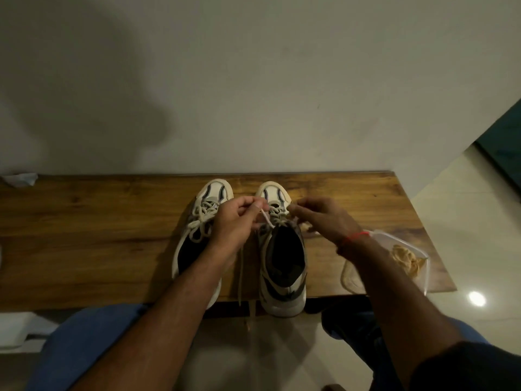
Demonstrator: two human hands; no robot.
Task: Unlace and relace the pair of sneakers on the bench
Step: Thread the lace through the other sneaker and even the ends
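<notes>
Your left fingers (248, 206) pinch a white lace (266, 218) above the right sneaker (283, 266), and your right hand (321, 218) closes on the lace at that shoe's far eyelets. The left sneaker (201, 235), laced and bowed, stands just beside it on the wooden bench (84, 235). A clear plastic bag (406, 258) lies under your right wrist.

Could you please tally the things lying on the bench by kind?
Sneakers: 2, left sneaker and right sneaker
Clear plastic bag with tan contents: 1
White crumpled scrap at the far left edge: 1
Total: 4
</notes>
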